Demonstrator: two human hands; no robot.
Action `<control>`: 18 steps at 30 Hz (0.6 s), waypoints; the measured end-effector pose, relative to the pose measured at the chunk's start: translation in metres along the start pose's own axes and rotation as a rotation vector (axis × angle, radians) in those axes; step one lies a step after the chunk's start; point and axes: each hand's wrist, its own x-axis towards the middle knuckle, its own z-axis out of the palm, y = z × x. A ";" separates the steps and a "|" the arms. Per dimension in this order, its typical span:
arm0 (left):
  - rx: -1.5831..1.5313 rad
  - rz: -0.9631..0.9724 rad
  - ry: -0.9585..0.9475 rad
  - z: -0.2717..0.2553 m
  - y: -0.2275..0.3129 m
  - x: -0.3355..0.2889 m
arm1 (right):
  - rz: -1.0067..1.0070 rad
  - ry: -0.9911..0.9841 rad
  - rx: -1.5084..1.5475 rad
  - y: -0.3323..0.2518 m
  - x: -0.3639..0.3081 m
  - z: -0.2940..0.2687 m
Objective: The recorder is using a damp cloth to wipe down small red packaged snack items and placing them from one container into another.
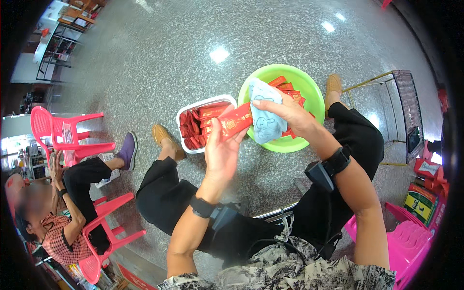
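Observation:
My left hand (221, 152) is closed round the lower end of a long red packet (237, 120) with gold print, thumb on top, and holds it at a slant over the gap between two tubs. In my right hand (295, 115) is a light blue cloth (268, 128) with a cartoon pattern, its edge touching the packet's upper end. Beneath the cloth stands a round lime-green basin (316, 94) with several red packets (292, 92) inside. To its left is a white rectangular tub (185, 108) filled with more red packets (191, 126).
Both tubs stand on a speckled grey floor (154, 63) between my feet. At the left a person (63, 227) sits by pink plastic chairs (108, 217). A metal-framed rack (406, 111) stands at the right, with a magenta plastic stool (406, 246) nearer to me.

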 end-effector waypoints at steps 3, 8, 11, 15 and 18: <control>-0.010 -0.019 -0.008 0.002 0.004 0.001 | 0.035 -0.040 0.018 -0.006 -0.008 0.001; 0.024 -0.055 -0.058 -0.001 0.018 0.011 | 0.094 -0.037 0.049 -0.016 -0.017 0.000; 0.003 -0.021 -0.067 0.000 0.022 0.015 | 0.061 0.012 0.107 -0.017 -0.018 0.005; -0.019 0.081 -0.072 0.016 0.005 0.012 | -0.001 0.091 0.280 -0.007 -0.011 0.002; 0.068 0.003 -0.013 0.014 -0.008 0.009 | -0.022 0.112 0.135 -0.006 -0.013 0.009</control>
